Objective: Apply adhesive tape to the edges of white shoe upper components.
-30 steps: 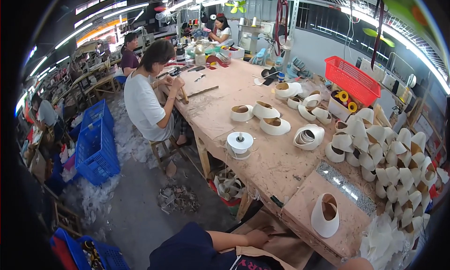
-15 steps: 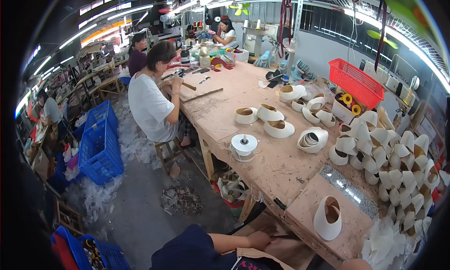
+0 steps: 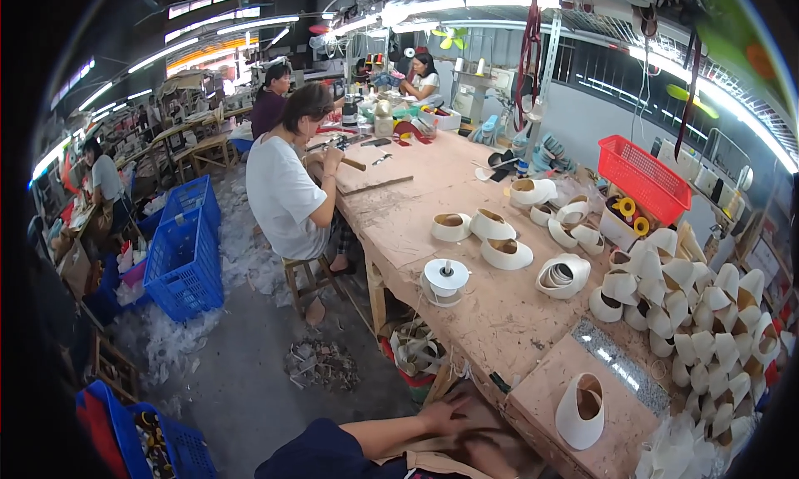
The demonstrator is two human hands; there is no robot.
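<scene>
Below the table edge, over the brown cloth (image 3: pixel 474 421) at my lap, my left hand (image 3: pixel 445 414) rests with its fingers stretched out, holding nothing that I can see. My right hand (image 3: pixel 491 456) is close by, low in the picture. It is blurred and dark, so its fingers cannot be made out. On the table corner beside my hands stands a white shoe upper (image 3: pixel 580 412) with an oval opening and a brown lining. A speckled stone slab (image 3: pixel 617 356) lies just behind it.
A big pile of white shoe uppers (image 3: pixel 707 312) fills the table's right side. Several more stand mid-table near a white spool (image 3: pixel 445 279). A red basket (image 3: pixel 645 175) sits behind. Blue crates (image 3: pixel 185 263) stand on the floor left. A co-worker (image 3: pixel 287 188) hammers at the table's left side.
My right hand has come from the lower right edge to my lap beside the left. My left hand has shifted slightly up and left, fingers now spread. The view has turned a little.
</scene>
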